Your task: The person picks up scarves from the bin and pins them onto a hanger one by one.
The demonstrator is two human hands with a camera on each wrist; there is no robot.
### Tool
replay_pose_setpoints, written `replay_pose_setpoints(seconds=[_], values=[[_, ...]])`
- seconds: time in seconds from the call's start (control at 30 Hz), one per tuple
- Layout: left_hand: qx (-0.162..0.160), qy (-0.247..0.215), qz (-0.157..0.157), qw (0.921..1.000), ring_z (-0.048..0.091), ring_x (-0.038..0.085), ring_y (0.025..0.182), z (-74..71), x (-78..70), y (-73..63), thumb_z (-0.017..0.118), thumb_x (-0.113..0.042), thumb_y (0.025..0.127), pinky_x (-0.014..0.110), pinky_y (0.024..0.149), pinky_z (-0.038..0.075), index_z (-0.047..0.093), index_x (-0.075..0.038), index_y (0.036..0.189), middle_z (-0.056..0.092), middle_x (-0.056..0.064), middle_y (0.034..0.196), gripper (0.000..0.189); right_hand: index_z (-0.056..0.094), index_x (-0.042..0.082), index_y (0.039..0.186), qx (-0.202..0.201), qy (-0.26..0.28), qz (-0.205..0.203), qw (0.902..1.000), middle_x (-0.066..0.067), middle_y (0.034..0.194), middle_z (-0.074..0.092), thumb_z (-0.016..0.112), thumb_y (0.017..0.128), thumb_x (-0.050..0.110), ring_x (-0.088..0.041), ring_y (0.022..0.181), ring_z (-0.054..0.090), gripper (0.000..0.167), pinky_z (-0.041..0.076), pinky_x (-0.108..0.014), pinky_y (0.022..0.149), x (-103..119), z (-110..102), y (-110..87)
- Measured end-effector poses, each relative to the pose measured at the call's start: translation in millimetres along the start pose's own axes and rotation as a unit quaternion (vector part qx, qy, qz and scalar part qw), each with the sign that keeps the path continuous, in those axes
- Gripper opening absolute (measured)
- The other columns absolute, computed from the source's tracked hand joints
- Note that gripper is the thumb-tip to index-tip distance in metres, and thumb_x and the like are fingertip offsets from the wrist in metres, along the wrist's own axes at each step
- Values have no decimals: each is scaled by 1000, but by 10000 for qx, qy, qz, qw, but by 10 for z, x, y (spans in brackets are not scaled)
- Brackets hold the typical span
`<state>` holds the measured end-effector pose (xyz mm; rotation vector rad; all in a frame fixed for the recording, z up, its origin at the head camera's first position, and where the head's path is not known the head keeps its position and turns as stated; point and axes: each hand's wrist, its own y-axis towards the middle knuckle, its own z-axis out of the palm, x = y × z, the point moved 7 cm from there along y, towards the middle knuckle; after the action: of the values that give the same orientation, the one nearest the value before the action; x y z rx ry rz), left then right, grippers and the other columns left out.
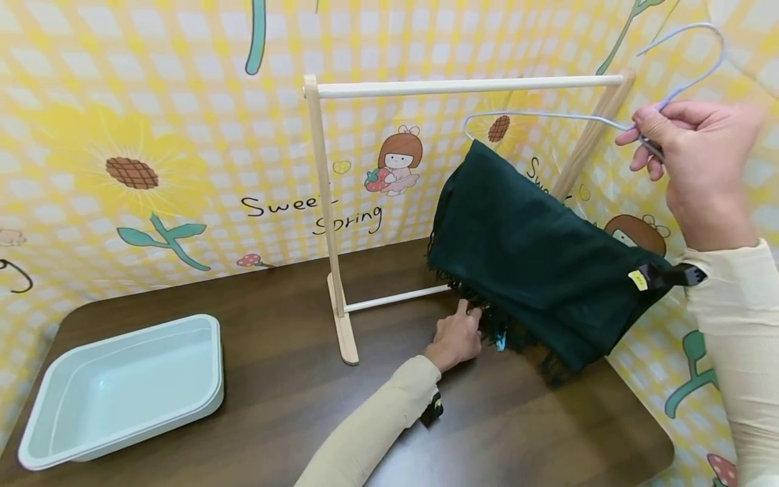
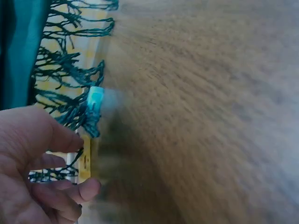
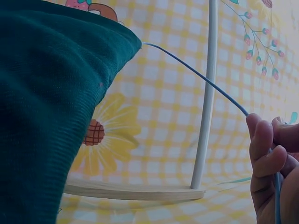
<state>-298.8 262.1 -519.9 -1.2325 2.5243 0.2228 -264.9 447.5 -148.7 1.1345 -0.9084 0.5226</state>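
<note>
A pale blue-purple wire hanger (image 1: 548, 115) is held up by my right hand (image 1: 700, 145), whose fingers and thumb grip it just below the hook. Over the hanger hangs a folded dark green scarf (image 1: 541, 243) with fringed lower edges. Down by the tabletop, my left hand (image 1: 458, 337) reaches to the scarf's fringe. In the left wrist view, a yellow clothespin (image 2: 84, 161) lies between its parted thumb and fingers, near the fingertips. A light blue clothespin (image 2: 95, 99) lies close by, partly covered by fringe threads.
A wooden drying rack (image 1: 468, 86) stands at the back of the brown table (image 1: 274, 379), behind the scarf. On the left side sits a pale blue-green plastic basin (image 1: 122, 385). Patterned yellow-checked cloth (image 1: 182, 81) covers the walls behind and to the right.
</note>
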Motion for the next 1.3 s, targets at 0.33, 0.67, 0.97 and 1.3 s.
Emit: replay_pose_setpoints(seconds=[0.33,0.67,0.97,1.3], values=[[-419,726,242,9962,64,17,78,-33,5,-6,69,-27,93,34,60,54,70,-19,120,58,4,121,29,74,-14,83,-9,133,108,9999,-15,65,73,84,79,1,-20,34,55,18,37,-19,33,-41,5,-46],[-1011,1051,322,9888,57,16,65,-139,27,-142,72,-20,88,33,49,47,71,-19,91,63,-1,85,4,74,-14,82,217,-88,207,9995,-14,65,73,82,82,2,-19,36,54,17,34,-20,34,-27,-6,-104],[-631,1325,97,9891,59,16,68,-41,-9,-226,70,-36,88,34,49,45,71,-22,106,63,0,108,23,76,-8,87,551,-601,550,9951,-9,67,75,81,84,5,-17,37,52,15,38,-19,37,-162,2,-177],[-766,1568,540,9832,61,16,76,-26,-34,-220,76,-34,89,35,58,54,79,-26,98,64,0,93,13,77,-7,86,669,-868,774,9910,-7,66,74,82,84,9,-15,39,52,17,38,-20,36,-186,-38,-148]])
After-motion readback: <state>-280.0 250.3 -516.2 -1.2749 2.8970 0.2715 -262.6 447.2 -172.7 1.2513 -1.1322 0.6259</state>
